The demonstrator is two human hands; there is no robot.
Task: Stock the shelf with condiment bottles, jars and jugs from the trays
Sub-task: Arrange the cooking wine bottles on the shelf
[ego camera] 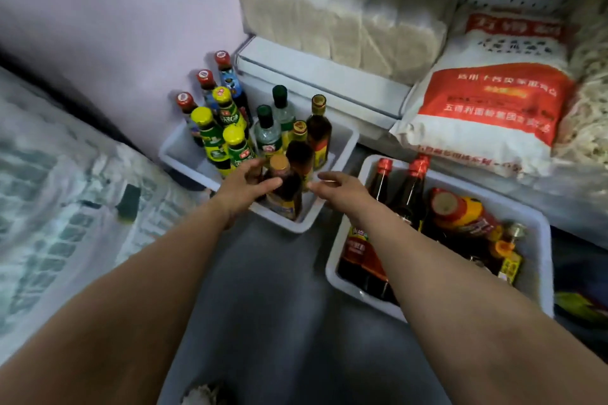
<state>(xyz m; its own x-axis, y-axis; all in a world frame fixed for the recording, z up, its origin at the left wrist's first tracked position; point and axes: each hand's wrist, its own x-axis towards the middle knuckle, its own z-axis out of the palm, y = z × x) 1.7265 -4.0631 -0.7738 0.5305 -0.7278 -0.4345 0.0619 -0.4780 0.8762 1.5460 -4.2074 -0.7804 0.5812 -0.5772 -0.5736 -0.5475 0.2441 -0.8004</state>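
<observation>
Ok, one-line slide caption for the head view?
Both hands reach into the left tray; left hand touches the gold-capped dark bottle.

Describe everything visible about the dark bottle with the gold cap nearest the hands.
The gold-capped bottle stands upright at the near corner of the white tray, among other bottles. It looks like dark brown glass or plastic, with a round gold cap and a yellow label low on its body. The left hand curls round its left side; contact looks likely. The right hand hovers close beside it, fingers relaxed, not touching.
</observation>
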